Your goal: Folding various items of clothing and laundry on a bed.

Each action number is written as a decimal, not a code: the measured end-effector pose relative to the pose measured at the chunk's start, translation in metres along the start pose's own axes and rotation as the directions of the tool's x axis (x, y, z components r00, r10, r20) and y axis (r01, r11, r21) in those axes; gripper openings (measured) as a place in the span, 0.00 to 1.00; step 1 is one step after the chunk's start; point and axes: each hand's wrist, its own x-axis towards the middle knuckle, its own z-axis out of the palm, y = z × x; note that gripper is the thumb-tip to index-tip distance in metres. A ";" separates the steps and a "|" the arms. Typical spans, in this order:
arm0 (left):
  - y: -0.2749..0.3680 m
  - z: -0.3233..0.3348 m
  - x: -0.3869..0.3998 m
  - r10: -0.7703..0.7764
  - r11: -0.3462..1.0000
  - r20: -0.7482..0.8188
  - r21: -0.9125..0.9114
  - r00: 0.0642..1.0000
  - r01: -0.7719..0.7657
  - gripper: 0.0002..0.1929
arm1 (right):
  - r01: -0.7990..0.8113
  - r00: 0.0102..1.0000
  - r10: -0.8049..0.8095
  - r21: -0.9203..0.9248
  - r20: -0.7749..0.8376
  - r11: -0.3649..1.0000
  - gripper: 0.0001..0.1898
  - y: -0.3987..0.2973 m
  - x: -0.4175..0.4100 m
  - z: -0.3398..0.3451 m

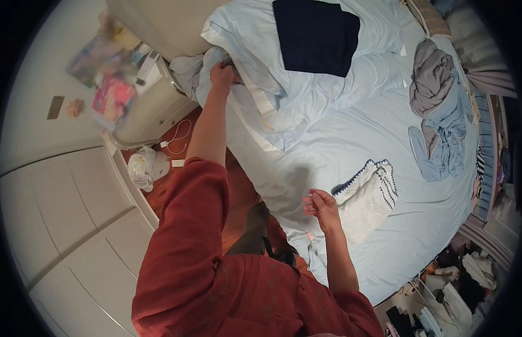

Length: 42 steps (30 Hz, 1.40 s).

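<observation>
At the head end of the bed, my left hand (222, 76) reaches out with its fingers curled into bunched grey-blue cloth (212, 57); folds hide part of the grip. Beside it lies a rumpled light-blue quilt (248, 54) with a pale border, one edge turned back. My right hand (322, 206) hovers over the near side of the bed, fingers loosely bent and holding nothing. Just right of that hand, a white cloth (364, 206) with dark-blue stitched edging lies folded on the light-blue bed sheet (328, 141). A folded dark navy cloth (315, 40) rests on the quilt.
Grey and blue bedding (435, 97) is heaped at the far side. A bedside cabinet (153, 111) with items on top stands left of the bed. On the wooden floor are a lined waste bin (155, 166) and a white cable (181, 139). Bags and clothes (450, 290) crowd the lower right.
</observation>
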 end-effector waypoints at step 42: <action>0.047 0.201 -0.614 -0.076 0.805 0.974 -0.065 -0.211 -0.590 0.09 | 0.694 0.714 -0.514 0.382 -0.476 0.610 0.15 0.055 -0.234 -0.337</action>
